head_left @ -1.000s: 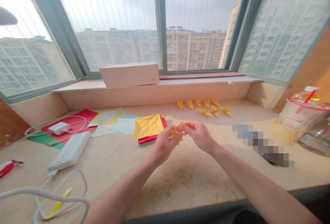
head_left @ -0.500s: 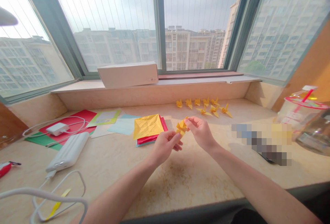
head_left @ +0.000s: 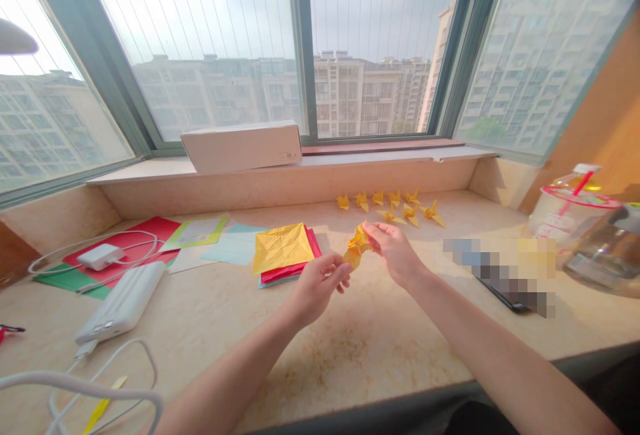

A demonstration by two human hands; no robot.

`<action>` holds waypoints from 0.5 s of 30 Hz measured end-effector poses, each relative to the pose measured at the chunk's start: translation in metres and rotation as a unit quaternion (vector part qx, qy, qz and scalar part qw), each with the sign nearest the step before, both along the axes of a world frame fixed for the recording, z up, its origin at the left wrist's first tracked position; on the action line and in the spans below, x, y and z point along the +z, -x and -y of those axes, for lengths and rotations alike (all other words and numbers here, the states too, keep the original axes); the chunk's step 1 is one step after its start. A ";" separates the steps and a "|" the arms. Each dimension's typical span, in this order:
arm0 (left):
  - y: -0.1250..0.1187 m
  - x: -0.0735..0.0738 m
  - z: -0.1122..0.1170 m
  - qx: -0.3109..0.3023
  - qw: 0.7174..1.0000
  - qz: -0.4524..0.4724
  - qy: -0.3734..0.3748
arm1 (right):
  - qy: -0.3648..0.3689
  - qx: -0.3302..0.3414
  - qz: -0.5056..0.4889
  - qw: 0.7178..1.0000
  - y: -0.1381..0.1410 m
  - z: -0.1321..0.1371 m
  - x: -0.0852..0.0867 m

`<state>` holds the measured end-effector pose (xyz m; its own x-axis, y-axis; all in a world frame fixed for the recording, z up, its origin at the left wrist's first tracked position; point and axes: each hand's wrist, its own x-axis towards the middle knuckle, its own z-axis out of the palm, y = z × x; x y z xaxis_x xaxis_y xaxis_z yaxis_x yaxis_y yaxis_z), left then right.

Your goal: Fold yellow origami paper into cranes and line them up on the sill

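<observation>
I log a beige stone surface (head_left: 400, 348) beneath a green-framed window (head_left: 305, 41). A yellow folded-paper crane (head_left: 358, 245) is held above it, pinched at its upper end by the closed fingers (head_left: 373, 229) of the right hand (head_left: 395, 255). The left hand (head_left: 315, 289) stands just beside, its fingers (head_left: 336, 273) loosely parted and holding nothing. Beyond lie a row of small yellow paper cranes (head_left: 393, 208) and a creased yellow paper sheet (head_left: 283, 248) on red paper.
</observation>
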<state>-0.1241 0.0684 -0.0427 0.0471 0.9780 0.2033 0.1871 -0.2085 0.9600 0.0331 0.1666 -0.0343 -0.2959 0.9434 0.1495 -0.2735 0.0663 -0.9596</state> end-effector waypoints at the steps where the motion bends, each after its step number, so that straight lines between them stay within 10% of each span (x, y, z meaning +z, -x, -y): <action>1: 0.000 0.001 0.000 -0.001 1.000 -0.003 -0.002 | 0.004 0.001 -0.003 1.000 0.000 0.000 0.000; 15: -0.002 0.008 0.004 -0.013 1.000 -0.007 0.003 | 0.042 -0.012 0.028 0.999 -0.003 0.000 0.005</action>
<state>-0.1225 0.0648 -0.0351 0.0761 0.9774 0.1974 0.1949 -0.2087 0.9584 0.0365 0.1668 -0.0292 -0.2795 0.9587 0.0526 -0.2179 -0.0100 -0.9759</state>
